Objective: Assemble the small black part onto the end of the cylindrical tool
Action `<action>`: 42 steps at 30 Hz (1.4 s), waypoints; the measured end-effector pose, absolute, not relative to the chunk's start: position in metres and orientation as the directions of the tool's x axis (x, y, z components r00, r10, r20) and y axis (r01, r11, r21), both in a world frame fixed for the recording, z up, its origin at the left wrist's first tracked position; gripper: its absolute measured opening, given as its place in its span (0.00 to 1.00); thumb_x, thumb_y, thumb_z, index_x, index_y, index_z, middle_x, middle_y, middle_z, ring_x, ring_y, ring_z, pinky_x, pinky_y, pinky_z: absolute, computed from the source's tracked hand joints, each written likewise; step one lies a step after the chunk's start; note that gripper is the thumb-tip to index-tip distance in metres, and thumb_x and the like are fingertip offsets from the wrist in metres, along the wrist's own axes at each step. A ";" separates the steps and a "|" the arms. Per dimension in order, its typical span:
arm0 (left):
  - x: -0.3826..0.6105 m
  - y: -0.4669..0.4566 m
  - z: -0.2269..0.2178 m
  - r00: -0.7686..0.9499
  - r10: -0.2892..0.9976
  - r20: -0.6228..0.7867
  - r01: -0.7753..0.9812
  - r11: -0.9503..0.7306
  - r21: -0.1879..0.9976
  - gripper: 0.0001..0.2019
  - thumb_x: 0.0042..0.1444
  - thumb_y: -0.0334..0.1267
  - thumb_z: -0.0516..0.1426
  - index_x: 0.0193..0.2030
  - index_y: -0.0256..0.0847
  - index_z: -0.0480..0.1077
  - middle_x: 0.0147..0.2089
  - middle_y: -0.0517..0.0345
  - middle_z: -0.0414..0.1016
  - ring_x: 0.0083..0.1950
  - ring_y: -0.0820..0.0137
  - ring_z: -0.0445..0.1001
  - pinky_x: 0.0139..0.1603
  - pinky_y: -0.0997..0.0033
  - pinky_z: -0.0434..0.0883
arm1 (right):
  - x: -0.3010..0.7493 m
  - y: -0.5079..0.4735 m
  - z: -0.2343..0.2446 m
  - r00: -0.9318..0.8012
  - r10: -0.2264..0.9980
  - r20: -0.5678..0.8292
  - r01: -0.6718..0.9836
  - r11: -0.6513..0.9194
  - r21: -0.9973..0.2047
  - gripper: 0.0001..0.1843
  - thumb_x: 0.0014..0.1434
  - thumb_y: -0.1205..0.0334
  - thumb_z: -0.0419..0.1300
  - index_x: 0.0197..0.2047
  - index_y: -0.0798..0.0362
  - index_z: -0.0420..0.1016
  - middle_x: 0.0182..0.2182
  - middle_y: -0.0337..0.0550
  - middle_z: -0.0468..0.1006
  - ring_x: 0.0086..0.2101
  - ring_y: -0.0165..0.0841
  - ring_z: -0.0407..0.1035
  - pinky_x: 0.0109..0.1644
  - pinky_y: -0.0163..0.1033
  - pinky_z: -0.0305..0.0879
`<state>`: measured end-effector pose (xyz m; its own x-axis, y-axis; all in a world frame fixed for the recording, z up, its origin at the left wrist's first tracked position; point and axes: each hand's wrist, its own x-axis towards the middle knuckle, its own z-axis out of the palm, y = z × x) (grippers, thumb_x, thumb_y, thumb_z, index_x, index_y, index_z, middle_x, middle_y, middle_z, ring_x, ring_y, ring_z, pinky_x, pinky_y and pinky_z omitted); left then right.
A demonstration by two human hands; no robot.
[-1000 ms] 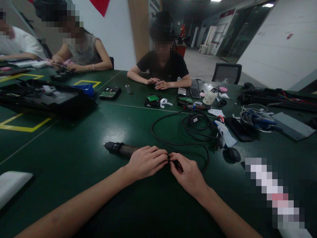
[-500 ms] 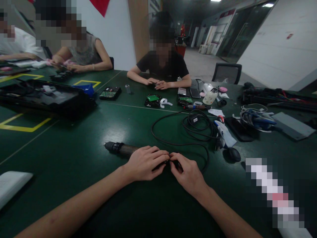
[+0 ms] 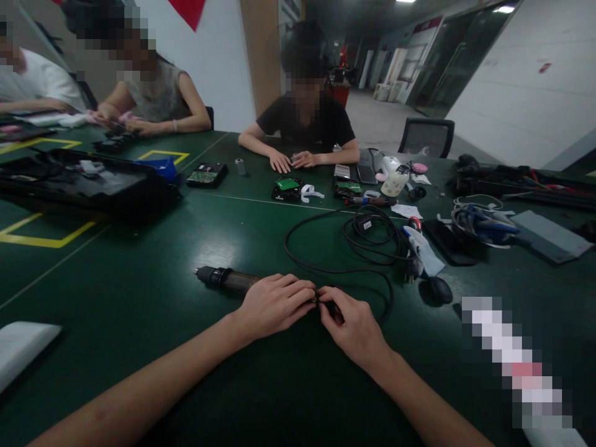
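co-worker's hand (image 3: pixel 280 161) has spread out; left hand (image 3: pixel 275 304) curls over dark tool (image 3: pixel 235 281).

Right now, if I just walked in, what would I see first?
Probably the left hand, lying over a dark stick-shaped tool in the middle, and the right hand, almost meeting it. Just beyond them, a loopy black cable curls across the green table.
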<state>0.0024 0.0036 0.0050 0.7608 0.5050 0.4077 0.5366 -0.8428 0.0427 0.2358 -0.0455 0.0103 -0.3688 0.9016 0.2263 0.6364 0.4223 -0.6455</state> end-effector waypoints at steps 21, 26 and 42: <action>0.002 0.004 0.006 0.766 0.499 0.404 0.533 -0.845 0.033 0.11 0.73 0.44 0.53 0.52 0.44 0.72 0.56 0.59 0.80 0.50 0.67 0.78 0.45 0.65 0.71 | 0.236 -0.044 0.009 -0.365 0.895 0.258 0.620 0.440 -0.650 0.08 0.69 0.67 0.58 0.49 0.48 0.74 0.50 0.43 0.81 0.43 0.36 0.81 0.44 0.39 0.77; 0.000 0.004 0.006 0.796 0.469 0.382 0.494 -0.869 0.038 0.13 0.72 0.44 0.54 0.58 0.46 0.71 0.60 0.60 0.78 0.53 0.66 0.77 0.46 0.64 0.71 | 0.236 -0.044 0.009 -0.371 0.889 0.269 0.630 0.454 -0.630 0.09 0.69 0.66 0.58 0.51 0.47 0.74 0.49 0.42 0.82 0.45 0.37 0.81 0.46 0.39 0.77; 0.002 0.004 0.002 0.780 0.471 0.413 0.510 -0.860 0.017 0.12 0.74 0.44 0.53 0.58 0.47 0.72 0.58 0.62 0.79 0.51 0.68 0.77 0.46 0.65 0.71 | 0.238 -0.044 0.009 -0.393 0.881 0.263 0.611 0.464 -0.642 0.09 0.71 0.65 0.57 0.51 0.46 0.74 0.52 0.43 0.81 0.47 0.38 0.80 0.46 0.40 0.78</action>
